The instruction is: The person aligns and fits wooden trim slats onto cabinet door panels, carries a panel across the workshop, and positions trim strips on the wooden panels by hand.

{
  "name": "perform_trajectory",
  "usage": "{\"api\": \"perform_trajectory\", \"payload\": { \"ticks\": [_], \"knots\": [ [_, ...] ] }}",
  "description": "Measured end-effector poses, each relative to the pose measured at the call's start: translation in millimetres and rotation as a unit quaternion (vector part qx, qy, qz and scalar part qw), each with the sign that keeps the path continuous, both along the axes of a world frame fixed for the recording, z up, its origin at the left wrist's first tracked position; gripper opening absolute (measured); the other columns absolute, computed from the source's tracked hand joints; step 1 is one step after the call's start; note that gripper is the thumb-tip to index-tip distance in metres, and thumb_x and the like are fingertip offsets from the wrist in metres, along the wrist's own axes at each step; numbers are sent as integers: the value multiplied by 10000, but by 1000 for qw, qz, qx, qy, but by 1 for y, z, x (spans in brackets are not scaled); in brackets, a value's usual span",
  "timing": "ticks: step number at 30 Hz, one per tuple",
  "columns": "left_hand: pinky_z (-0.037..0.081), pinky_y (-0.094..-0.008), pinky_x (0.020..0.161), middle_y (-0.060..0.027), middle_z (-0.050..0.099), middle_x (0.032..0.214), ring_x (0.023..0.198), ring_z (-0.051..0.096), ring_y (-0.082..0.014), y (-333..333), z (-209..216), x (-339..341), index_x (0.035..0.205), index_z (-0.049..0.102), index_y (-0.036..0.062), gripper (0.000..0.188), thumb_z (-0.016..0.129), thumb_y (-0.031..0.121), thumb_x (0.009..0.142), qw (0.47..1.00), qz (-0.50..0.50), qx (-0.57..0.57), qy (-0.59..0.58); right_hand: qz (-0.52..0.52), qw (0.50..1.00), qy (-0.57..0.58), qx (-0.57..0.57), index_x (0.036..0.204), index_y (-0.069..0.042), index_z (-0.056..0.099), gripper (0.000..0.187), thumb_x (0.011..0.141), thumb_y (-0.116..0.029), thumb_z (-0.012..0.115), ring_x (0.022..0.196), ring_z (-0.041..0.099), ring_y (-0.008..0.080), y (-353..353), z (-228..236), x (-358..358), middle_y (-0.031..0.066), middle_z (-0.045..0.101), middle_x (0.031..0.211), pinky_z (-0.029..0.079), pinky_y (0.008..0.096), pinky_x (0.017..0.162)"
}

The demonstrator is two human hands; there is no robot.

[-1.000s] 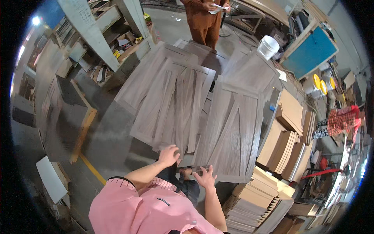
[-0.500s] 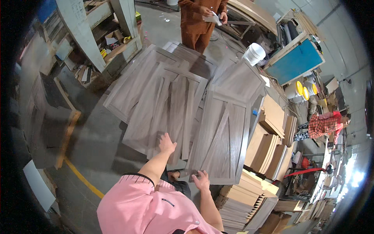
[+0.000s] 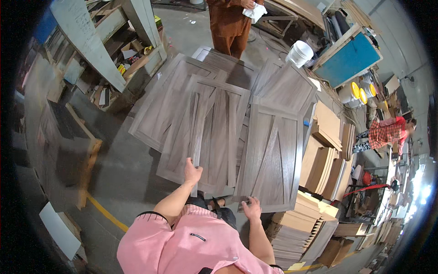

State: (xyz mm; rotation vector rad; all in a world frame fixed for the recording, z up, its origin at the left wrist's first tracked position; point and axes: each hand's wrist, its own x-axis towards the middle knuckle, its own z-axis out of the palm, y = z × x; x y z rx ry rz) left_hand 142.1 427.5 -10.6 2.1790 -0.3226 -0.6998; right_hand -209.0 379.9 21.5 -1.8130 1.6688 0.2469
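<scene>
My left hand [image 3: 193,172] is closed around the near end of a narrow grey wood slat [image 3: 197,130], which lies lengthwise over a framed grey wood-grain panel [image 3: 182,150]. Several loose slats rest on that same panel. Close to the near-left corner of another panel with a diagonal brace [image 3: 269,169] is my right hand [image 3: 252,209]. Its fingers are apart and a little bent, with nothing seen in them; whether they touch the panel edge I cannot tell. More panels of this kind overlap beyond and to the left.
A person in brown [image 3: 229,27] stands past the panels, holding a white cloth [image 3: 254,13]. Stacks of brown boards [image 3: 319,169] and cut panels [image 3: 292,233] line the right. A white bucket [image 3: 299,53] stands farther back. At left are a shelf frame [image 3: 91,41] and a yellow floor line [image 3: 107,214].
My left hand has gone from spread fingers over the panel to a grip on the slat. The view has shifted slightly, and the person in brown has moved the cloth.
</scene>
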Motion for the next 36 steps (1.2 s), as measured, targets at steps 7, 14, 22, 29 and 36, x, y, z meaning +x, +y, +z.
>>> {"api": "perform_trajectory", "payload": {
  "ticks": [7, 14, 22, 29, 36],
  "knots": [
    [449, -519, 1022, -208, 492, 1329, 1286, 476, -401, 12, -2, 16, 1318, 440, 69, 661, 774, 277, 787, 967, -111, 223, -57, -18, 998, -14, -54, 1333, -140, 624, 618, 823, -472, 726, 1345, 483, 366, 7, -9, 2, 169, 513, 1460, 343, 567, 1116],
    [454, -523, 1024, -220, 515, 1314, 1262, 517, -407, 7, 4, 21, 1329, 431, 48, 701, 784, 296, 776, 967, -99, 236, 2, -35, 995, -19, -88, 1308, -138, 635, 576, 829, -443, 729, 1336, 486, 367, 19, -13, -2, 162, 525, 1442, 335, 569, 1119],
    [431, -465, 1066, -274, 515, 1357, 1277, 513, -416, 16, 1, 11, 1346, 408, -39, 712, 744, 203, 767, 996, -13, 78, 48, -41, 984, -83, -154, 1278, -88, 653, 527, 825, -340, 742, 1296, 512, 396, 22, 2, 20, 207, 554, 1394, 410, 484, 1097],
    [417, -427, 1072, -266, 532, 1317, 1274, 520, -365, -4, 85, -45, 1378, 382, -28, 718, 736, 200, 796, 993, -86, -26, 71, -95, 942, -322, -33, 1300, -49, 608, 500, 902, -332, 716, 1253, 561, 345, 4, 38, 119, 196, 604, 1323, 424, 418, 1088],
    [367, -411, 1141, -179, 503, 1428, 1369, 466, -312, 3, 83, -112, 1503, 379, 48, 718, 715, 118, 872, 904, -333, -232, 134, -231, 917, -323, -41, 1198, 37, 522, 406, 986, -285, 649, 839, 674, 225, -45, 47, 152, 130, 701, 944, 541, 368, 732]
  ]
}}
